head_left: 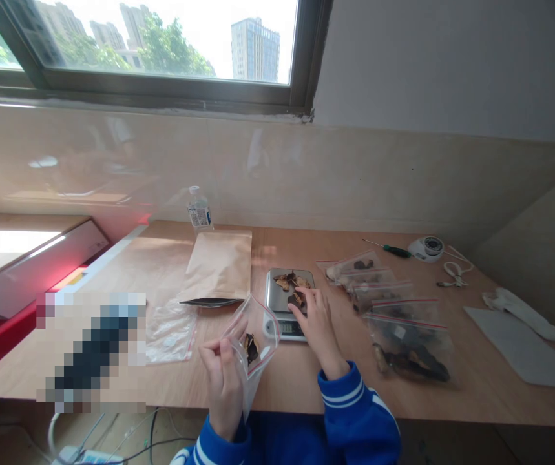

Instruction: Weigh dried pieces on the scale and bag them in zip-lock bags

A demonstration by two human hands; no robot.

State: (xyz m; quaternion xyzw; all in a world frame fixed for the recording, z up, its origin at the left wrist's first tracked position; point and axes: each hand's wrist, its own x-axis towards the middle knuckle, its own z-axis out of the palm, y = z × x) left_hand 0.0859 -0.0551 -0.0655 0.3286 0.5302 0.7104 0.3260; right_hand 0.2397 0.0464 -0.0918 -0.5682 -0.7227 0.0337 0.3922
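Observation:
My left hand (223, 374) holds a small clear zip bag (256, 329) open by its rim; a few dark dried pieces lie inside it. My right hand (316, 321) reaches over a small digital scale (289, 298) and pinches a dark dried piece (296, 299) at the near edge of the steel pan. More brown dried pieces (289, 280) lie on the pan. The scale stands on a wooden table (296, 381), just right of the bag.
A row of filled zip bags (393, 310) lies right of the scale. A brown paper pouch (219, 268) and empty clear bags (170, 329) lie to the left, a plastic bottle (199, 210) behind. A screwdriver (387, 248), tape measure (426, 248) and white sheet (524, 349) are at right.

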